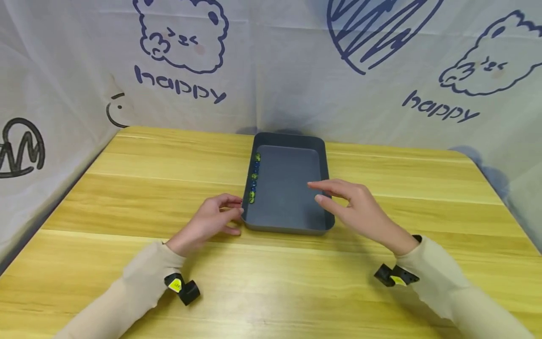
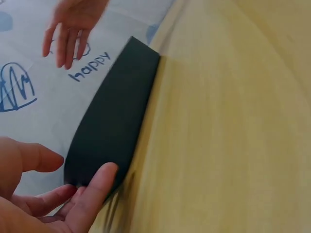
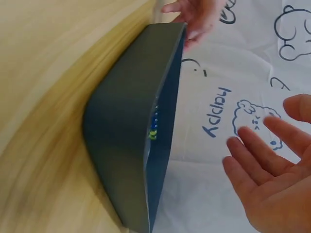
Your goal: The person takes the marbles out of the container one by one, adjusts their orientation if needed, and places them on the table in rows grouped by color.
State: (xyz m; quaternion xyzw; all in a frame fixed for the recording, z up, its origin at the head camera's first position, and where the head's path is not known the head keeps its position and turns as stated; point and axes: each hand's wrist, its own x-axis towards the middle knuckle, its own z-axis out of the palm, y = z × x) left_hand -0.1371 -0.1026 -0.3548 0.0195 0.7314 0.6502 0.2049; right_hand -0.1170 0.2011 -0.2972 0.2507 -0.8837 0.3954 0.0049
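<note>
A dark grey rectangular tray [image 1: 292, 188] lies on the table, its floor mostly bare. Along its left wall runs a row of several small green and blue marbles [image 1: 254, 177]. At the tray's near left corner, my left hand [image 1: 213, 217] touches the outside wall with loosely bent fingers. The left wrist view shows its thumb and fingers right by the tray's end [image 2: 112, 111]. Over the right rim hovers my right hand [image 1: 357, 207], thumb and fingers apart, nothing between them. In the right wrist view its fingers spread beside the tray [image 3: 121, 92], palm bare.
The tray stands on a light wooden table [image 1: 262, 282], close to its back edge. Behind and to the left hangs a white cloth [image 1: 288, 94] with dark drawings and writing. Each sleeved wrist carries a small black camera [image 1: 186, 289].
</note>
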